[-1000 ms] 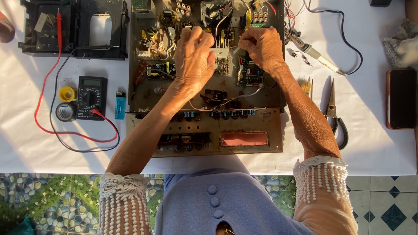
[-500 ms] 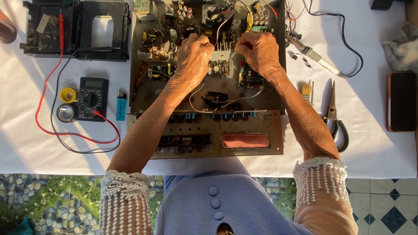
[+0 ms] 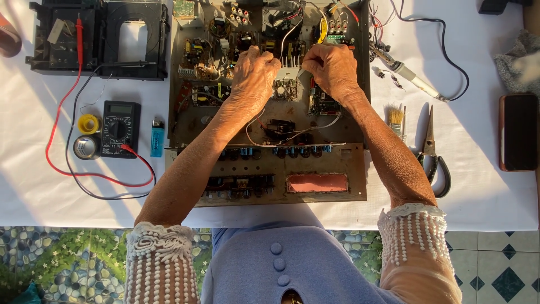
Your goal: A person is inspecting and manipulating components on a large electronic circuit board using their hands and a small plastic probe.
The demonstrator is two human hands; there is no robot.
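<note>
- Not much in the way of packaging here: there's a small blue lighter (image 3: 157,138) standing out on the white tablecloth (image 3: 484,191), just left of the chassis, and a yellow solder spool (image 3: 88,124) sitting above a round metal tin (image 3: 86,147), both hugging the left side of the black multimeter (image 3: 120,129).
- The meter's red lead (image 3: 56,135) loops wide over the cloth and runs up to the black plastic housing (image 3: 95,36) at top left.
- On the open amplifier chassis (image 3: 270,101) the front panel has a pinkish rectangular window (image 3: 316,183), lower right of centre.
- Right of the chassis you've got a soldering iron (image 3: 413,81), a little brush (image 3: 396,118), scissors (image 3: 433,155) and a dark phone (image 3: 517,132) near the edge.
- Your left hand (image 3: 253,79) and right hand (image 3: 332,67) are both deep in the upper middle of the chassis, knuckles up, close together with only a small gap.
- Both are pinching at a small silvery finned part (image 3: 288,72) between them; can't tell how firm either grip is.
- Forearms angle in from the lace cuffs like a V.
</note>
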